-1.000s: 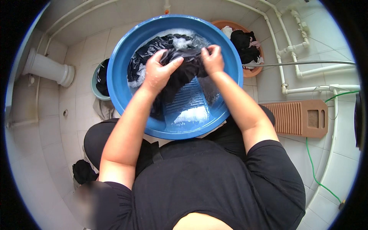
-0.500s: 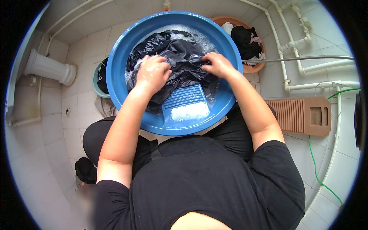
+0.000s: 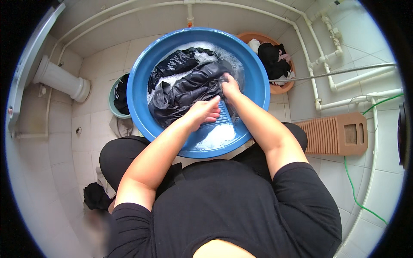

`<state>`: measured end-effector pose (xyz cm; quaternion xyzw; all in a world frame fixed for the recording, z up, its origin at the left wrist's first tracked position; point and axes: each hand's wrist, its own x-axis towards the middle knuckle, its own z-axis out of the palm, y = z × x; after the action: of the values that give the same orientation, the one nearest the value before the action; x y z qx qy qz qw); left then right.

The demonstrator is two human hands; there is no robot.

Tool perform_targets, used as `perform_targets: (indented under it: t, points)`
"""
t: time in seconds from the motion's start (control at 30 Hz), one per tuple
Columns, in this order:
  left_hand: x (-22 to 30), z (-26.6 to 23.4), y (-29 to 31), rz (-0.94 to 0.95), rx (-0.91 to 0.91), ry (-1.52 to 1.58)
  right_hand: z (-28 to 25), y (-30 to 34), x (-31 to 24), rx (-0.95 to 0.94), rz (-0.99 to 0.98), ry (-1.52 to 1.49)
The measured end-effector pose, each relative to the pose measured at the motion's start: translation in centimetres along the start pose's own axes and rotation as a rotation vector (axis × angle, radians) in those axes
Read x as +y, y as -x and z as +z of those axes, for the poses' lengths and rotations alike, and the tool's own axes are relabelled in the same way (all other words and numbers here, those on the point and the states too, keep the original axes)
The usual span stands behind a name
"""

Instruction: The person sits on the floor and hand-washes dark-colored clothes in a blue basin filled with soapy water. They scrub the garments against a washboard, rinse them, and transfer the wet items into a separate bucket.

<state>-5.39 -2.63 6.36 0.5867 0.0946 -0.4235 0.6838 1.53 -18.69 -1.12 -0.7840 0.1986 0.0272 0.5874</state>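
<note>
A blue basin (image 3: 137, 81) with foamy water stands in front of my knees. Wet, shiny black clothing (image 3: 187, 92) lies bunched across it; its exact kind does not show. My right hand (image 3: 231, 87) has its fingers curled on the right end of this clothing, by the foam. Closer to me, my left hand (image 3: 204, 112) is over the near edge of the clothing, thumb apart from the fingers, nothing visible in it. Beneath and beside it is the ridged blue washboard part (image 3: 223, 116) of the basin, its lower end covered with white suds.
An orange basin (image 3: 287, 87) of clothes stands at the back right, a pale green one (image 3: 116, 106) at the left. On the right lies a brown washboard (image 3: 327, 134) near white pipes (image 3: 312, 81) and a green cord (image 3: 355, 195). A white pedestal (image 3: 64, 81) is far left.
My left hand has moved right and nearer, off the clothing's middle toward the washboard part. My right hand has shifted slightly left and nearer. The clothing now lies stretched diagonally.
</note>
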Motion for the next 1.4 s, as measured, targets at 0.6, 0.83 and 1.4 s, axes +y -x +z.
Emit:
perform_targets:
  t: [0.6, 0.83, 1.4]
  points:
    - [0.6, -1.8, -2.3, 0.14, 0.289, 0.828, 4.1, 6.0, -3.6, 0.151, -0.743, 0.554]
    - [-2.7, -6.4, -4.8, 0.06, 0.407, 0.82, 5.3, 11.6, -6.8, -0.136, -1.082, 0.317]
    - [-2.3, -6.0, -6.9, 0.303, 0.248, 0.898, 0.1, -2.0, 1.4, -0.097, -0.051, -0.184]
